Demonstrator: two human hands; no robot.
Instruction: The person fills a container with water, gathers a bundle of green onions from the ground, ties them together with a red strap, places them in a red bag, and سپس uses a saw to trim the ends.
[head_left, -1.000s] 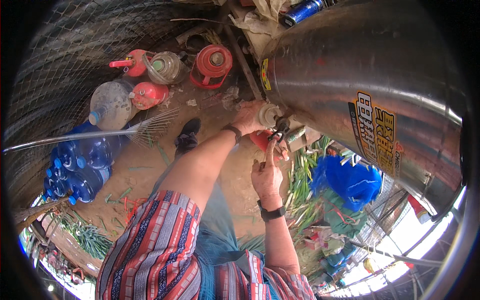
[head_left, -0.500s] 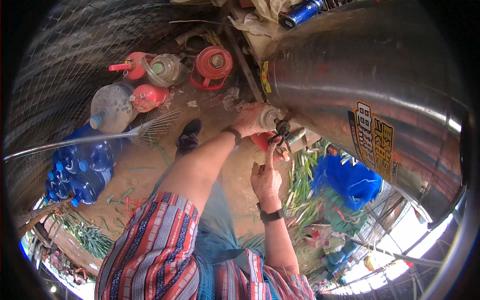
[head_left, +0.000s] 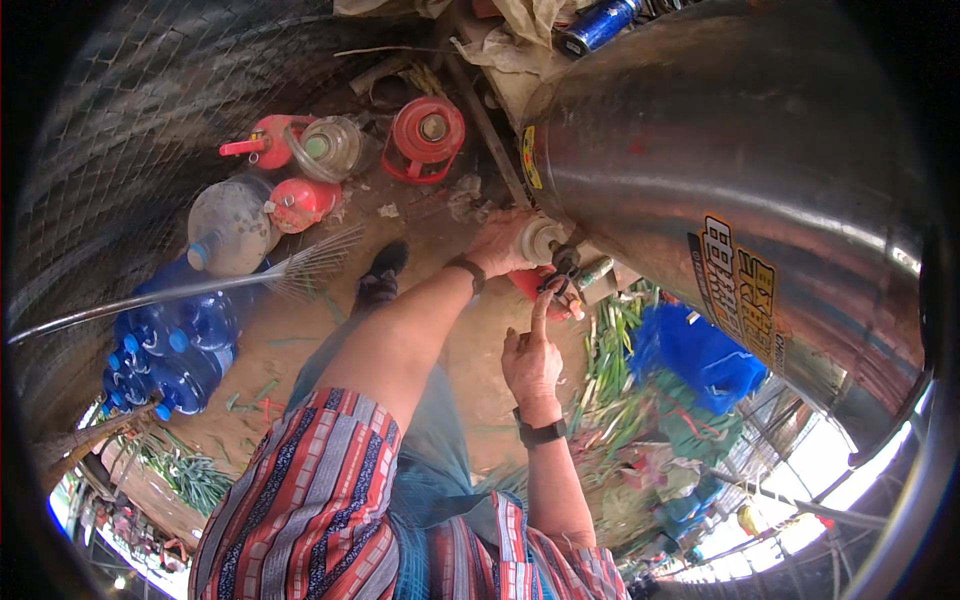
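Note:
My left hand is wrapped round a pale, cylindrical bottle, beside the dark tap low on a big steel tank. With its index finger stretched out, my right hand reaches the tap's black handle; the other fingers are curled and nothing shows in them. Partly hidden below the tap is a red object whose kind I cannot make out. A short greenish tube sits beside the tap.
At the left stand red jugs, a cloudy big bottle and several blue water bottles. A wire rake juts in there. Cut green leaves and a blue bag lie right of my right hand.
The view has shifted slightly, so the surroundings sit a little differently. Both hands keep their places at the bottle and the tap.

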